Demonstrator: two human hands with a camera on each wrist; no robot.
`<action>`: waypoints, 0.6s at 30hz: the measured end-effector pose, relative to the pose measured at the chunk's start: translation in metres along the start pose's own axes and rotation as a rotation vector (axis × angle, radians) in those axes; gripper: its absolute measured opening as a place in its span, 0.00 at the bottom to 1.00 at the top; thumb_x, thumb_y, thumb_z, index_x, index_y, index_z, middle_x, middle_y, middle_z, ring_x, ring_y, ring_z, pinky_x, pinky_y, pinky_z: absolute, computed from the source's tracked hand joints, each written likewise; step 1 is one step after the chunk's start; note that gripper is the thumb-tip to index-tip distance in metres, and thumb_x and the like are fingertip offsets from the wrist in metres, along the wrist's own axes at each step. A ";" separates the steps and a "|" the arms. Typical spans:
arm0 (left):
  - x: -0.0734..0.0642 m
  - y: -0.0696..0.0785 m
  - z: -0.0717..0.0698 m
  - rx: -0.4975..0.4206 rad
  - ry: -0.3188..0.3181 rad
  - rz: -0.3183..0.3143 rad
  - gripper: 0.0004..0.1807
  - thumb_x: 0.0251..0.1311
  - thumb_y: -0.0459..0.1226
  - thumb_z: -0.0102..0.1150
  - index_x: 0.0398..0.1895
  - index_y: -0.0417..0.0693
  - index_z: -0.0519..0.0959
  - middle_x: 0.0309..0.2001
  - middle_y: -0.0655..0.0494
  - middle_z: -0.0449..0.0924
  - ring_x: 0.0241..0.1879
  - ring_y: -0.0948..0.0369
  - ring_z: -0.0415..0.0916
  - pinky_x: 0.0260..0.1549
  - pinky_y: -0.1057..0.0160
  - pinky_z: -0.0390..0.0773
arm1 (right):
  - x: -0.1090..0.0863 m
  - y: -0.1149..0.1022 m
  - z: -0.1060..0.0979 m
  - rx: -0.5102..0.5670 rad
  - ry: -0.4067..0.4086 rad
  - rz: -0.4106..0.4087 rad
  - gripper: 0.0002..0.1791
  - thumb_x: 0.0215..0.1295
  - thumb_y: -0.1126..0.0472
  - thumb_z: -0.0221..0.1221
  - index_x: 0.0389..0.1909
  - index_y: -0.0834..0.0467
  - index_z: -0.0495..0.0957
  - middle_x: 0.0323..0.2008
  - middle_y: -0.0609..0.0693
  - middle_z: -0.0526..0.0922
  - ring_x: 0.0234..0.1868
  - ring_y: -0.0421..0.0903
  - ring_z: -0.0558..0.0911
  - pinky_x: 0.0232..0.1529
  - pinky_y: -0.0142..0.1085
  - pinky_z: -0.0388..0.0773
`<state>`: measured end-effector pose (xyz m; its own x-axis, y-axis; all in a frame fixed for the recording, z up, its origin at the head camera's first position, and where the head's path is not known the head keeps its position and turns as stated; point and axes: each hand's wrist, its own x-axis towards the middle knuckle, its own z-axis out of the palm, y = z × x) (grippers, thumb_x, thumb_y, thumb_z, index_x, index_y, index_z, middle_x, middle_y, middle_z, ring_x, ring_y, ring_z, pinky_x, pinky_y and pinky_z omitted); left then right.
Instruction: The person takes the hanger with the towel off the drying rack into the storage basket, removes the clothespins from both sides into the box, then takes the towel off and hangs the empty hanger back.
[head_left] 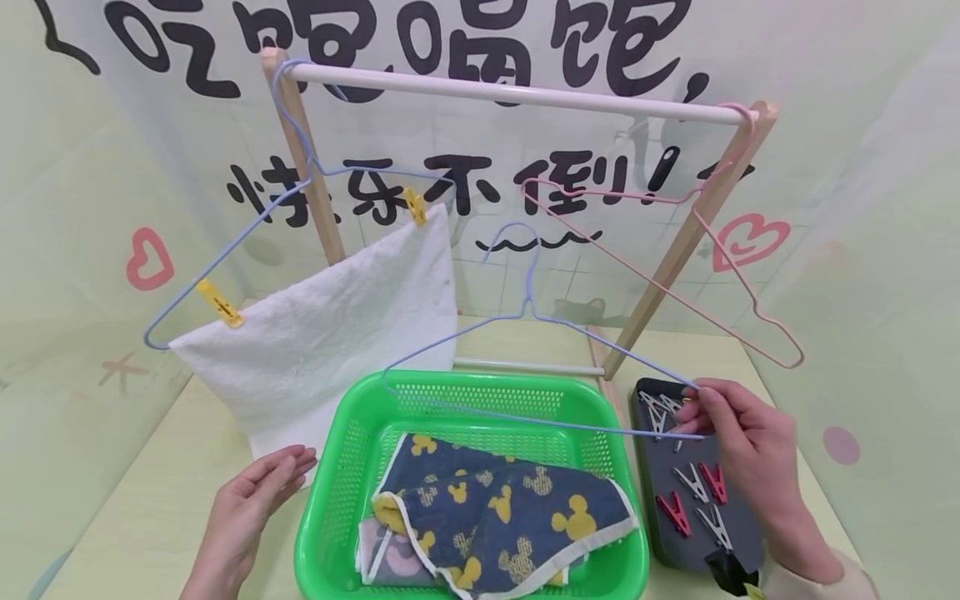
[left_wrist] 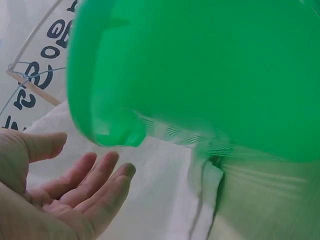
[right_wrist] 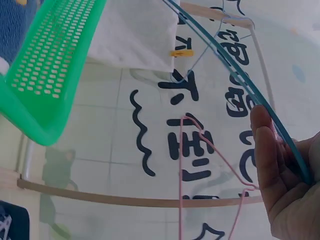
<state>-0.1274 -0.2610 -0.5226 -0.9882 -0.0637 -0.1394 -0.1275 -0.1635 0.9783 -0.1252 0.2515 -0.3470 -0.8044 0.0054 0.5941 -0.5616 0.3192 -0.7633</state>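
My right hand (head_left: 738, 446) grips a blue wire hanger (head_left: 528, 307) by its right corner, holding it above the basket with the hook upward. In the right wrist view, fingers curl round the blue wire (right_wrist: 250, 85). My left hand (head_left: 251, 508) is beside the basket's left side, fingers relaxed and holding nothing; the left wrist view shows its palm (left_wrist: 60, 210) near the white towel. In the green basket (head_left: 472, 383) lies a dark blue cloth (head_left: 510, 517) with yellow mouse-head prints, over a greyish-purple cloth (head_left: 390, 554).
A wooden rack with a white rod (head_left: 517, 93) stands behind. At its left a blue hanger (head_left: 225, 254) holds a white towel (head_left: 352, 317) with yellow clothespins (head_left: 221, 304). A pink hanger (head_left: 637, 267) hangs at the right. A dark tray (head_left: 675, 546) holds several clothespins (head_left: 675, 512).
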 end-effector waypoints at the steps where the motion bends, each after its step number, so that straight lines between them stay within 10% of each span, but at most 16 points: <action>1: -0.004 0.008 0.007 0.010 -0.011 -0.011 0.17 0.67 0.40 0.53 0.55 0.43 0.76 0.46 0.59 0.83 0.47 0.64 0.80 0.47 0.68 0.79 | 0.001 -0.001 -0.002 0.042 0.015 -0.032 0.07 0.62 0.84 0.46 0.33 0.79 0.74 0.24 0.48 0.83 0.21 0.37 0.82 0.24 0.24 0.81; 6: -0.020 0.043 0.037 0.091 -0.021 -0.116 0.09 0.68 0.38 0.52 0.48 0.55 0.78 0.41 0.70 0.82 0.42 0.70 0.79 0.42 0.73 0.79 | 0.008 -0.007 -0.008 0.188 0.099 -0.183 0.07 0.60 0.86 0.45 0.34 0.85 0.71 0.27 0.52 0.83 0.23 0.39 0.83 0.27 0.25 0.81; 18: -0.020 0.038 0.039 0.142 -0.066 -0.221 0.14 0.68 0.39 0.51 0.53 0.45 0.76 0.40 0.67 0.82 0.42 0.65 0.80 0.42 0.68 0.80 | 0.036 -0.030 -0.014 0.168 0.490 -0.230 0.10 0.63 0.78 0.51 0.29 0.87 0.72 0.21 0.54 0.83 0.19 0.41 0.82 0.23 0.25 0.81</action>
<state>-0.1161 -0.2276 -0.4772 -0.9377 0.0233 -0.3467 -0.3473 -0.0261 0.9374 -0.1347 0.2560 -0.2994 -0.4959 0.4056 0.7678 -0.7673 0.2093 -0.6062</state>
